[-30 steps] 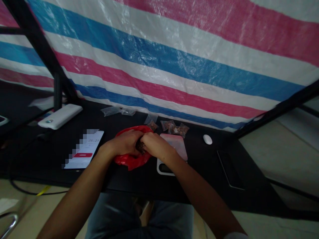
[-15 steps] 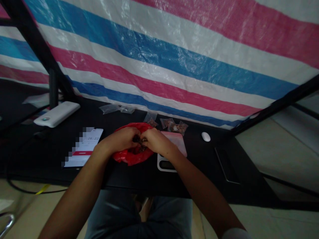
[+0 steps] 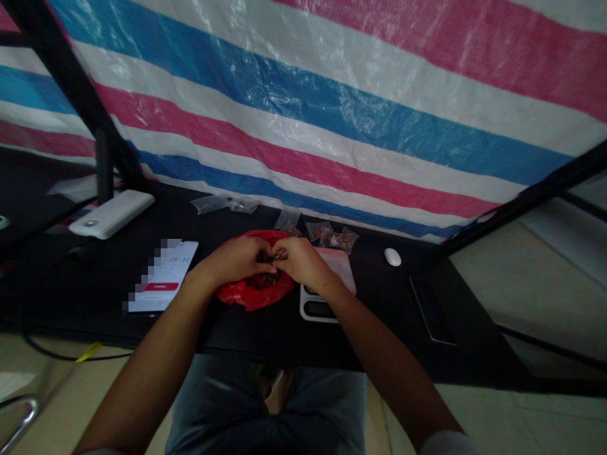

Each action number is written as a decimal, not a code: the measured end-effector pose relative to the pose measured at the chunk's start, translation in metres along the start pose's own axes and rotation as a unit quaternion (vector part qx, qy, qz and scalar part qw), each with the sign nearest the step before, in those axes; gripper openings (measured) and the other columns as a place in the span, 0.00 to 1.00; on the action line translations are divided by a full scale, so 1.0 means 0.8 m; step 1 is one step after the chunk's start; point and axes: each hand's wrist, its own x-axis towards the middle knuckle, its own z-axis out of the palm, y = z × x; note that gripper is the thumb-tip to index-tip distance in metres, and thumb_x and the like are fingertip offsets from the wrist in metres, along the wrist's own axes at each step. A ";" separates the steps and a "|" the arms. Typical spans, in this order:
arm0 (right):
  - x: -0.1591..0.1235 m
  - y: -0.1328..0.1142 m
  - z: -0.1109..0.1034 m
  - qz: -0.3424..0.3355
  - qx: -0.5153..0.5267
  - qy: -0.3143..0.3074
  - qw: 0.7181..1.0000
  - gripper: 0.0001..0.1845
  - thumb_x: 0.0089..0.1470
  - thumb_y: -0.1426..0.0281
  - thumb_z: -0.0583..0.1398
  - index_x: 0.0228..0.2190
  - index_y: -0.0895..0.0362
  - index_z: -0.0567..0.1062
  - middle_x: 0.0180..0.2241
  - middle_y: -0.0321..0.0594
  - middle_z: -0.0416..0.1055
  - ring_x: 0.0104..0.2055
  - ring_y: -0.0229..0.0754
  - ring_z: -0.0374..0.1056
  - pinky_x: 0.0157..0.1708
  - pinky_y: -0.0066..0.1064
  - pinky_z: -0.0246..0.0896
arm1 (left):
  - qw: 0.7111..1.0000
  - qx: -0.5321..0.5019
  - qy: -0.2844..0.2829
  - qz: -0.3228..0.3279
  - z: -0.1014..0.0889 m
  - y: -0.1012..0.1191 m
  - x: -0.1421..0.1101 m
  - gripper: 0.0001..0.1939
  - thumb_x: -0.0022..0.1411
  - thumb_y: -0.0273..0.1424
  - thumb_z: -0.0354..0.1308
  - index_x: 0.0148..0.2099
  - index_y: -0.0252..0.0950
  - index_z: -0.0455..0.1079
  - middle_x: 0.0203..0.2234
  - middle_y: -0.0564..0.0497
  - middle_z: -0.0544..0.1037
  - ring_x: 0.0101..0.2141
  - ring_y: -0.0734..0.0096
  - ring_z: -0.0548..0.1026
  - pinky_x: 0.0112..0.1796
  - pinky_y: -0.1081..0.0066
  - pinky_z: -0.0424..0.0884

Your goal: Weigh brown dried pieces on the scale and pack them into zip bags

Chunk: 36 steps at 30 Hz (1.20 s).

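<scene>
A red plastic bag [image 3: 253, 292] lies on the black table [image 3: 237, 328] in front of me. My left hand [image 3: 236, 260] and my right hand [image 3: 303, 263] meet over its open top, fingers pinched together on small dark brown bits that I cannot make out. A small white scale [image 3: 327, 297] with a pink tray sits just right of the bag, partly under my right wrist. Behind it lie several small clear packets [image 3: 332, 238] with brown contents.
A phone [image 3: 164, 282] with a lit screen lies left of the bag. A white power bank [image 3: 112, 213] sits at the far left, a small white round object [image 3: 392, 256] at the right. Empty clear packets [image 3: 222, 204] rest by the striped tarp [image 3: 332, 107]. A cable hangs off the table's front edge.
Both hands have lifted slightly out of the red bag and now pinch the brown bits higher up. The view shifted a little.
</scene>
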 end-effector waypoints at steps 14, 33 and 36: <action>-0.008 0.009 -0.004 0.004 0.107 0.041 0.993 0.08 0.52 0.82 0.66 0.34 0.60 0.82 0.35 0.41 0.82 0.37 0.39 0.78 0.39 0.28 0.70 | 0.999 -0.027 0.002 0.024 -0.002 -0.001 -0.002 0.10 0.63 0.33 0.64 0.46 0.37 0.79 0.41 0.47 0.84 0.41 0.62 0.81 0.44 0.68 0.72; -0.019 -0.005 -0.040 -0.014 0.009 0.081 0.997 0.10 0.54 0.82 0.65 0.35 0.58 0.84 0.36 0.41 0.84 0.38 0.41 0.79 0.40 0.29 0.70 | 0.998 0.004 -0.003 0.060 0.007 -0.004 0.003 0.17 0.61 0.34 0.69 0.52 0.37 0.80 0.50 0.44 0.80 0.49 0.58 0.78 0.54 0.63 0.71; -0.046 -0.003 -0.086 -0.015 -0.045 0.084 0.995 0.10 0.55 0.80 0.66 0.37 0.58 0.84 0.38 0.41 0.84 0.38 0.42 0.80 0.41 0.30 0.70 | 0.997 0.015 -0.009 0.075 0.010 -0.004 0.004 0.16 0.63 0.32 0.67 0.52 0.36 0.81 0.51 0.43 0.80 0.51 0.56 0.78 0.56 0.61 0.70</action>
